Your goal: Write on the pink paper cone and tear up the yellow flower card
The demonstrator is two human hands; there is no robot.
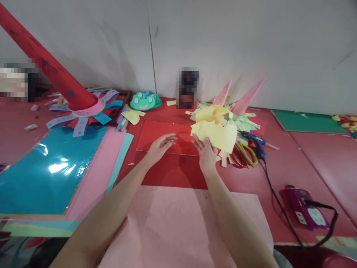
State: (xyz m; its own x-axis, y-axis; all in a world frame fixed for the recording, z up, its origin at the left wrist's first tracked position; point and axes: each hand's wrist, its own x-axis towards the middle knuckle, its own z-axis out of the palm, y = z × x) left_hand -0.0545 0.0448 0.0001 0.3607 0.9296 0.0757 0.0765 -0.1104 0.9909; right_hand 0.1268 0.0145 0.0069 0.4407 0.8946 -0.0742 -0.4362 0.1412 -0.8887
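Observation:
My left hand (161,147) hovers over the left part of a red rectangular board (181,143), its fingers curled toward a tiny object near the fingertips that is too small to name. My right hand (205,152) is spread at the board's right end, its fingertips touching the lower left edge of a pale yellow paper piece (219,134). That yellow piece rests on a pile of cut papers with two pink paper cones (247,98) standing up behind it. A large pink sheet (178,219) lies under my forearms.
Yellow-handled scissors (248,152) and a blue glue gun (258,146) lie right of the pile, its cord running to a purple power box (305,208). At left are a blue glossy sheet (52,171), a tall red cone (55,70) and green frog cutouts (143,101).

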